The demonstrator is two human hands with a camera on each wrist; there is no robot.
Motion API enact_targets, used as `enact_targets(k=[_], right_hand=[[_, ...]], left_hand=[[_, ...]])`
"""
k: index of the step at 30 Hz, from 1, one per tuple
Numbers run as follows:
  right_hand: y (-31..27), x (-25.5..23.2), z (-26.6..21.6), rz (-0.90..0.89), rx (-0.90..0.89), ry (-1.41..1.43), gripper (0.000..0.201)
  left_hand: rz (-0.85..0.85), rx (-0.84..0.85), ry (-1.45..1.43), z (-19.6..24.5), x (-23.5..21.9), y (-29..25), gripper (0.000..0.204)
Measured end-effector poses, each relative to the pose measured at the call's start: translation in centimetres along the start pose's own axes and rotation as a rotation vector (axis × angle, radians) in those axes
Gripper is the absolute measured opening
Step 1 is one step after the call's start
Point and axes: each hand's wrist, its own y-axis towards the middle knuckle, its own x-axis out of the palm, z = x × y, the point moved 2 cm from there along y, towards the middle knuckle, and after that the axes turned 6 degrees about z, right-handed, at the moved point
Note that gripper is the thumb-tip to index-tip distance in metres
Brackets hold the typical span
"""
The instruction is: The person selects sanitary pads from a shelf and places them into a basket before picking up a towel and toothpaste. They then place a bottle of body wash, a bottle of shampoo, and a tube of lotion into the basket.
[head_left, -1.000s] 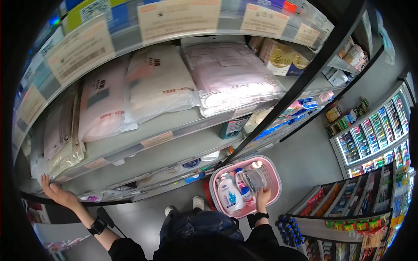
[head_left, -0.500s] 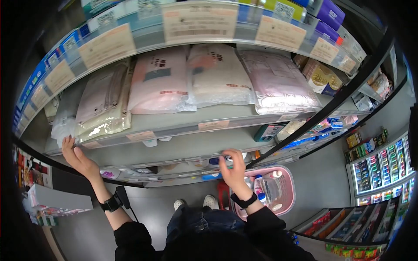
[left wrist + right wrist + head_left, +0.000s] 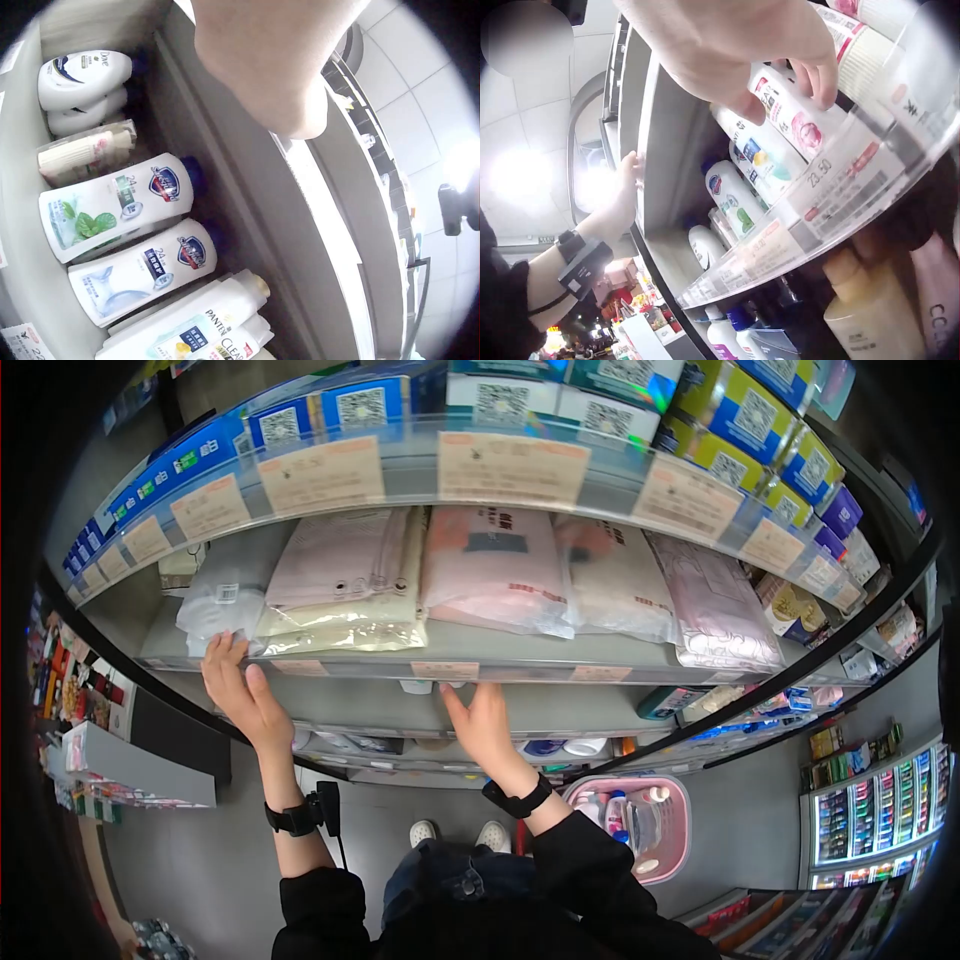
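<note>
Bottles (image 3: 780,120) behind clear price rail (image 3: 832,187); pink basket (image 3: 680,830) below

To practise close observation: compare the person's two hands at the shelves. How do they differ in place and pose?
The left hand rests flat on the upper shelf edge beside the bagged bedding; the right hand reaches lower, its fingers curling towards bottles on the shelf beneath. Both wear black wrist straps.

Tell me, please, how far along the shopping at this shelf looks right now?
Done: the pink basket on the floor already holds several bottles. In hand: the right hand reaches into the bottle shelf, fingers touching a white bottle with a pink flower label, not yet gripping it; the left hand rests on the shelf edge. Left: pulling that bottle out.
</note>
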Motion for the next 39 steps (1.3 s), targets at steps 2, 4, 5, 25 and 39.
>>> enact_targets(k=[2, 4, 5, 25, 39], right_hand=[[0.1, 1.2, 0.9, -0.027, 0.040, -0.016, 0.032], [0.2, 2.2, 1.9, -0.092, 0.112, -0.037, 0.028], [0.2, 2.7, 2.3, -0.089, 0.111, -0.039, 0.028], [-3.4, -6.2, 2.4, -0.045, 0.018, 0.232, 0.050], [-21.7, -30.0, 14.3, 0.760, 0.886, -0.001, 0.032]], left_hand=[[-0.005, 0.003, 0.002, -0.2, 0.0, 0.0, 0.039], [-0.011, 0.006, 0.001, -0.1, 0.0, 0.0, 0.039], [-0.011, 0.016, 0.024, 0.1, -0.1, 0.1, 0.040], [0.065, 0.076, 0.002, -1.0, 0.7, -0.5, 0.039], [0.147, 0.078, 0.009, -3.0, 1.7, -1.2, 0.038]])
